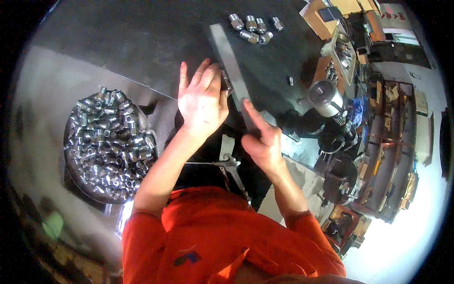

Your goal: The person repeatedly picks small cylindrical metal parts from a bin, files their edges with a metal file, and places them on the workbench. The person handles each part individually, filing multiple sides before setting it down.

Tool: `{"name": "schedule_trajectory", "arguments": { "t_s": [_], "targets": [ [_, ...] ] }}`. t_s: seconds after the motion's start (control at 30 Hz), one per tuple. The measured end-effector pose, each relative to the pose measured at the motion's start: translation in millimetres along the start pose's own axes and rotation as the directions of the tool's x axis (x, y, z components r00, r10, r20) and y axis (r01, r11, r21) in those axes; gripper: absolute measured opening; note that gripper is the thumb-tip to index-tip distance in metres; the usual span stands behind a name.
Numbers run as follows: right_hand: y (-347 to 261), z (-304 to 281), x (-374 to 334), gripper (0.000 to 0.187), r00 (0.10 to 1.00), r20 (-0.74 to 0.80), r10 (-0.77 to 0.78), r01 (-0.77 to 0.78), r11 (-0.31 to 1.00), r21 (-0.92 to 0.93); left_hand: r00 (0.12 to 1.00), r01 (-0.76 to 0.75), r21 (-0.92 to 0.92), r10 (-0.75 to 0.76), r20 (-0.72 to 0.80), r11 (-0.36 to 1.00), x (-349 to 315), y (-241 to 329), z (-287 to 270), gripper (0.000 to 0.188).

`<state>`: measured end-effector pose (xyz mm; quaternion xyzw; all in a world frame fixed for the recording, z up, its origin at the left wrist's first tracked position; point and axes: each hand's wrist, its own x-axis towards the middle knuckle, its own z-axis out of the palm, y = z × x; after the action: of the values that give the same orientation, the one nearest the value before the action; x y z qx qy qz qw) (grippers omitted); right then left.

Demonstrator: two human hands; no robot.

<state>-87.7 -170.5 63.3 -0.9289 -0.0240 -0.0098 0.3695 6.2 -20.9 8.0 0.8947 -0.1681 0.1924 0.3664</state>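
My right hand (266, 142) is closed round the handle end of a long flat file (228, 59), its index finger laid along the blade. The file slants up and to the left over the dark bench top. On the left side of the blade, my left hand (203, 97) pinches a small metal fitting (227, 85) between thumb and index finger, the other fingers spread. Most of that fitting is hidden by the fingers and the file; it appears to touch the blade's edge. Beyond the file's tip lies a group of several shiny hex fittings (250, 23).
A large container heaped with metal fittings (111, 146) stands at the left. Below my hands lies an air blow gun (231, 163). One small fitting (291, 81) rests alone, near a round metal machine part (325, 94). Shelving (388, 146) and a parts tray (347, 59) are at the right.
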Motion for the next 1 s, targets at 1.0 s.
{"name": "schedule_trajectory", "arguments": {
  "t_s": [1.0],
  "targets": [
    [2.4,3.0,-26.6,0.077,0.998,0.059,-0.029,0.033,0.996,-0.080,0.999,0.018,0.017,-0.017,-0.040,1.000,0.8,-3.0,-3.3,0.044]
  ]
}}
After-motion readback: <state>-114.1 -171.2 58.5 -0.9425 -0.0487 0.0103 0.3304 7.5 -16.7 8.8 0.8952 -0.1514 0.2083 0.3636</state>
